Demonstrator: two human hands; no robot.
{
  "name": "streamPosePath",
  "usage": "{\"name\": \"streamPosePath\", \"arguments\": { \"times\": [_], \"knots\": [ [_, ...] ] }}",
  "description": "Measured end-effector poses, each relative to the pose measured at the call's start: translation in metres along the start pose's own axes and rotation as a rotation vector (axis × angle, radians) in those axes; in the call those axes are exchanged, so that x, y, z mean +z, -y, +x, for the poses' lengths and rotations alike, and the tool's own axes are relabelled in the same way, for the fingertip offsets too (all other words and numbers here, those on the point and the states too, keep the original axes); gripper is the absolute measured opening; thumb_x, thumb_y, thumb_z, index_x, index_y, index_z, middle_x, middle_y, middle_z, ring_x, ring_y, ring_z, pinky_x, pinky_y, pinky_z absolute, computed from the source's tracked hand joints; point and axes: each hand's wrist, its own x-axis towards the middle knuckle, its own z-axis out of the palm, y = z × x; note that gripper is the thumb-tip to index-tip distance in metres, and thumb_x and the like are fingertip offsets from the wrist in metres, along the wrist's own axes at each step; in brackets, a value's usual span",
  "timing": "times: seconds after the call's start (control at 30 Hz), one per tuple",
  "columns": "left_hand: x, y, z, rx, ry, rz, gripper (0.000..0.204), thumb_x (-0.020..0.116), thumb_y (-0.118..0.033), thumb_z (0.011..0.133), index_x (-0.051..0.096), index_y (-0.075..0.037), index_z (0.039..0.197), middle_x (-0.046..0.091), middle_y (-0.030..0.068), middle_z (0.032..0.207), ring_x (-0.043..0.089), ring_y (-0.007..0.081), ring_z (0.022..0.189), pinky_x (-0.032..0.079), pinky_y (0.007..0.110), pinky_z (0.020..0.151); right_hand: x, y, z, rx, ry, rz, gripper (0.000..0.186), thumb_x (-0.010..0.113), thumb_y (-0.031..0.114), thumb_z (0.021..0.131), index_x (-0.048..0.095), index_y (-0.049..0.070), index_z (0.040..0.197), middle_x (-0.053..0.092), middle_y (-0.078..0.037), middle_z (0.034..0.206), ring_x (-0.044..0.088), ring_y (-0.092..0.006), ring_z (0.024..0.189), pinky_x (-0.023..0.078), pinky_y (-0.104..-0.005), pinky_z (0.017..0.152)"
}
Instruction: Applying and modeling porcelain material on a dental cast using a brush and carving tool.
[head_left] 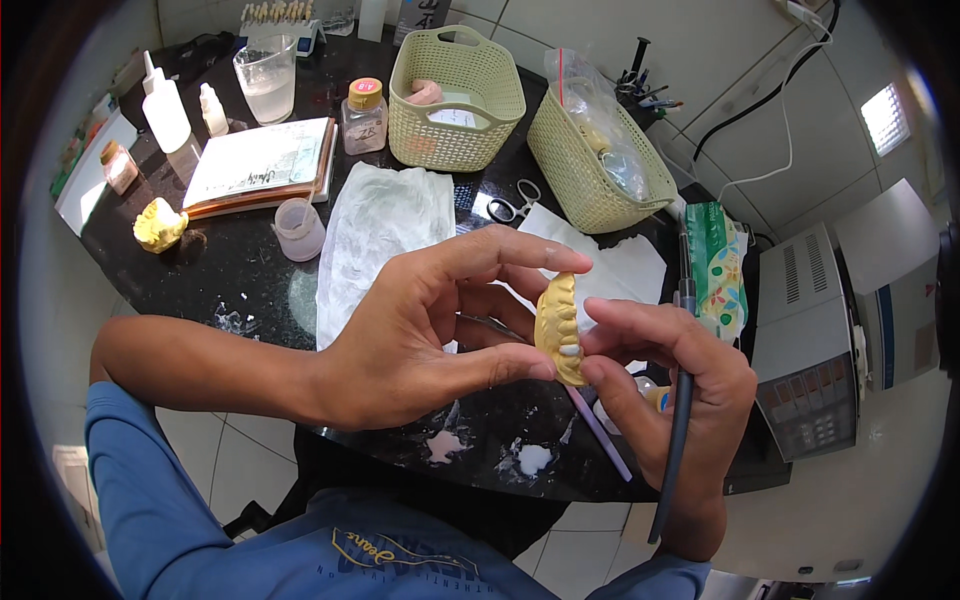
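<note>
A yellow dental cast with one white tooth is held up over the worktop. My left hand grips it, index finger at its upper end and thumb near its lower end. My right hand is closed at the cast's other side, thumb and fingertips touching it beside the white tooth. A slim dark pen-like tool with a thick grey tail crosses my right fingers; how it is held is hidden. Below the hands, a purple-handled tool lies near white powder and pinkish powder.
Paper towel, scissors and two green baskets lie beyond my hands. Leftward stand a small cup, a notebook, another yellow cast, bottles and a glass of liquid. A white appliance stands right.
</note>
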Motion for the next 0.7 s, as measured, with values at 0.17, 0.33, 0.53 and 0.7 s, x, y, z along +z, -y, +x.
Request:
{"name": "streamPosePath", "arguments": {
  "times": [0.17,0.33,0.53,0.7],
  "knots": [
    [0.000,0.000,0.000,-0.019,0.018,-0.019,0.057,0.070,-0.001,0.079,0.043,-0.002,0.130,0.043,0.0137,0.136,0.053,0.0201,0.115,0.051,0.033,0.095,-0.001,-0.003,-0.002,0.013,0.010,0.024,0.034,0.068,-0.006,0.075,0.065,0.000,0.109,0.068,-0.013,0.088,0.067,-0.0161,0.079,0.054,-0.0266,0.070],
    [0.003,0.001,0.005,-0.261,0.103,-0.303,0.062,0.065,-0.010,0.086,0.034,-0.003,0.140,0.045,0.0112,0.134,0.050,0.0159,0.117,0.045,0.032,0.099,-0.004,-0.014,-0.009,-0.053,-0.104,-0.032,0.058,0.078,0.007,0.072,0.053,-0.003,0.124,0.063,-0.018,0.108,0.065,-0.0224,0.094,0.054,-0.0307,0.079],
    [-0.002,0.009,0.008,-0.312,0.133,-0.423,0.057,0.063,-0.013,0.088,0.033,-0.001,0.135,0.051,0.0100,0.119,0.054,0.0138,0.110,0.045,0.030,0.096,0.001,-0.020,-0.008,-0.029,0.036,0.019,0.102,0.090,0.029,0.056,0.037,-0.006,0.136,0.052,-0.022,0.127,0.056,-0.0276,0.113,0.046,-0.0360,0.096],
    [-0.004,0.009,0.009,-0.304,0.141,-0.405,0.052,0.063,-0.018,0.089,0.035,-0.001,0.130,0.052,0.0096,0.113,0.056,0.0142,0.105,0.048,0.029,0.093,0.009,-0.026,-0.008,0.009,0.027,0.089,0.093,0.087,0.020,0.061,0.037,-0.007,0.135,0.056,-0.021,0.121,0.057,-0.0266,0.112,0.045,-0.0380,0.098]
  ]
}}
